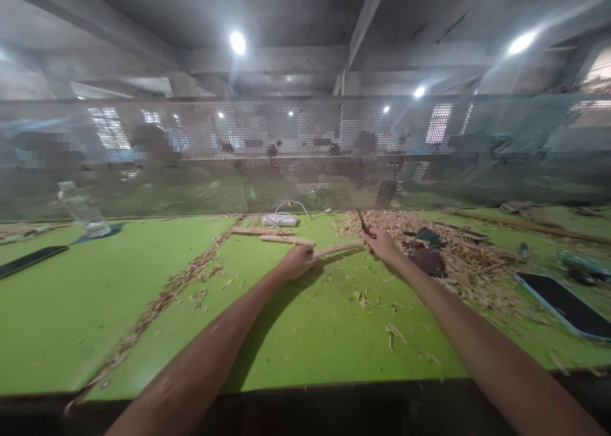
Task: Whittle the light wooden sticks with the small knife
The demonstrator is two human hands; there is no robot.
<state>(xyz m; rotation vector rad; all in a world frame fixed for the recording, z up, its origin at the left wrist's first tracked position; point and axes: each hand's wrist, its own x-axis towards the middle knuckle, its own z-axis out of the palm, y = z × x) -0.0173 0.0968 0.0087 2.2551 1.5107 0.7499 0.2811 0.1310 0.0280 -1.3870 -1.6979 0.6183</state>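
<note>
My left hand (296, 261) is closed round one end of a pale wooden stick (340, 249) that lies across the green table (143, 296). My right hand (382, 243) is closed on a thin dark blade or carving tool (361, 221), its tip pointing up and away, right at the stick's far end. Both arms reach out from the near edge. Two more peeled sticks (286, 239) lie just beyond my left hand.
A heap of wood shavings (458, 258) covers the table to the right, with a dark red object (429, 262) in it. A phone (566, 305) lies far right, another dark phone (28, 261) far left, near a plastic bottle (83, 210). A perforated screen (305, 156) closes the back.
</note>
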